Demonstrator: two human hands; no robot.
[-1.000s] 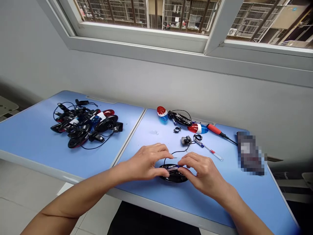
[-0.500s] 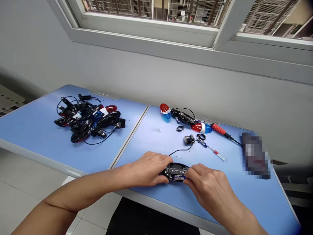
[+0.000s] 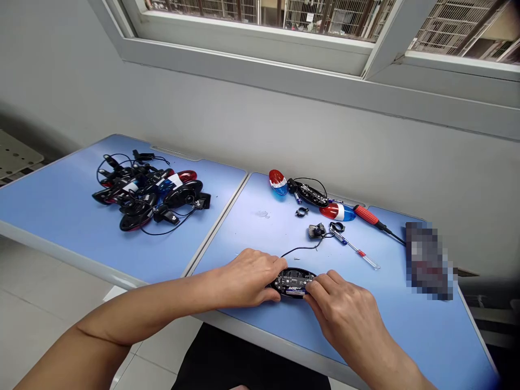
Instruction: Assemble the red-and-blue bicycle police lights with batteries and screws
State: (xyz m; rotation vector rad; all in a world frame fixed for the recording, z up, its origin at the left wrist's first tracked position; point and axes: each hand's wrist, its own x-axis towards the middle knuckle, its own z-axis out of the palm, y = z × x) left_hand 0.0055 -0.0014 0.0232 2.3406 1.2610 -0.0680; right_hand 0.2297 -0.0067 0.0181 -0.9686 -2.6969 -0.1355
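An open black oval light housing point(image 3: 291, 275), with a circuit board inside, lies near the table's front edge. My left hand point(image 3: 258, 277) grips its left end between thumb and fingers. At the other end, my right hand point(image 3: 335, 303) has its thumb and fingertips closed on the right end of a blue-and-white battery point(image 3: 295, 291), which lies along the housing's near side. The fingers cover that end of the battery and housing. A thin black cable point(image 3: 298, 248) runs from behind the housing to a small black switch piece point(image 3: 317, 231).
Behind lie a second opened housing point(image 3: 311, 194), red-and-blue lens covers point(image 3: 338, 212), black ring clamps point(image 3: 301, 212), a clear-handled screwdriver point(image 3: 368, 259), a red-handled soldering iron point(image 3: 366, 215) and a small screw point(image 3: 297, 258). A pile of lights point(image 3: 150, 189) covers part of the left table. A blurred-out object point(image 3: 428, 260) lies right.
The battery's visible part now sits slightly deeper and straighter along the housing. My right fingers have shifted a little left over it; my left hand keeps its grip. The view has shifted slightly.
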